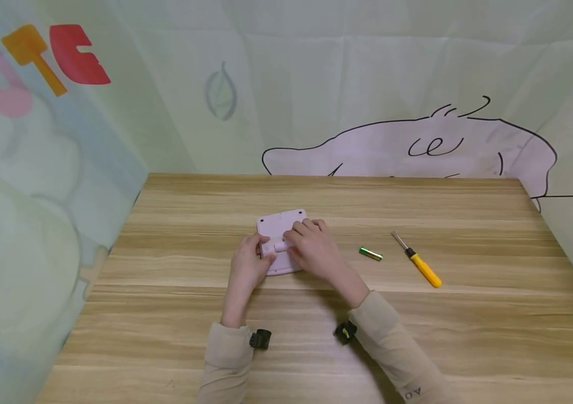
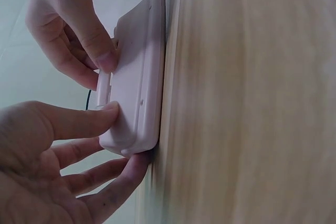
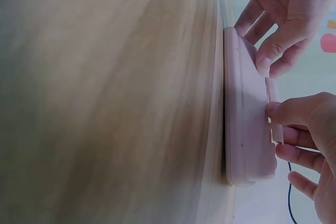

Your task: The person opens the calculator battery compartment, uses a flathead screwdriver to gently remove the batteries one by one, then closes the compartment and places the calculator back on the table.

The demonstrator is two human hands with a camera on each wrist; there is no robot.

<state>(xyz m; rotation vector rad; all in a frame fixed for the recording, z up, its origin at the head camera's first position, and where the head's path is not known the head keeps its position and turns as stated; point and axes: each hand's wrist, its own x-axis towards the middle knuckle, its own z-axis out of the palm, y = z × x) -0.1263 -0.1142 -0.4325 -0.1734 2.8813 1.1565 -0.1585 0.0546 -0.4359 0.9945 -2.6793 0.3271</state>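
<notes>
A pale pink, flat plastic device [image 1: 272,225] lies back side up on the table, with small dark screw holes at its far corners. My left hand [image 1: 248,262] grips its left end; in the left wrist view the thumb rests on the back and a finger reaches under the edge. Across the middle of the back runs a raised pink strip [image 3: 273,90]. My right hand [image 1: 316,251] pinches this strip between thumb and fingers, as the right wrist view shows. What lies beneath the strip is hidden.
A green battery [image 1: 371,253] lies to the right of the hands. Farther right is a screwdriver [image 1: 423,269] with a yellow handle, its tip pointing away. The wooden table [image 1: 175,213] meets printed cloth walls at the back and left.
</notes>
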